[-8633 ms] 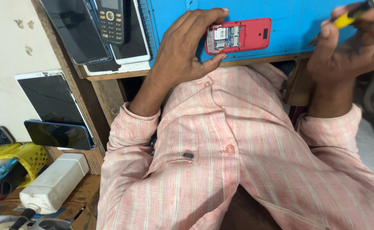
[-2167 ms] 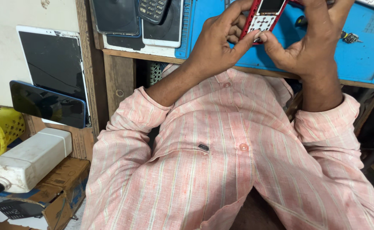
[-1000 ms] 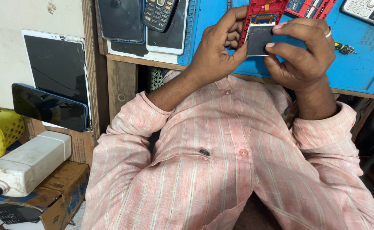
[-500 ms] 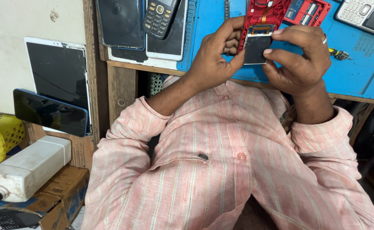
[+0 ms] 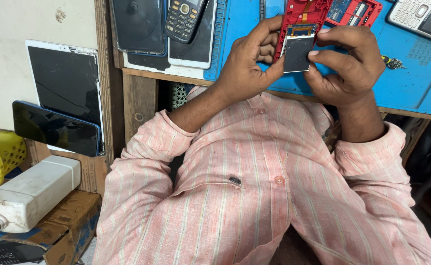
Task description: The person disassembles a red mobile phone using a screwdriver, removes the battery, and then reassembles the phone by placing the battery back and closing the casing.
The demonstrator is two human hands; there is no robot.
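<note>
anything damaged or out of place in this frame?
Yes. The white tablet leaning by the bench shows crack lines across its dark screen and a chipped top edge. The small display hangs loose from the red phone frame, pinched between the left hand and right hand. Nothing looks spilled.

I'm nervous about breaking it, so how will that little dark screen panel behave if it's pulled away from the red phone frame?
The screen panel looks thin and glassy, so it is probably fragile and stiff. It seems joined to the red phone frame by an orange ribbon, likely floppy and easily torn. The left hand and right hand pinch its edges; it looks light.
</note>
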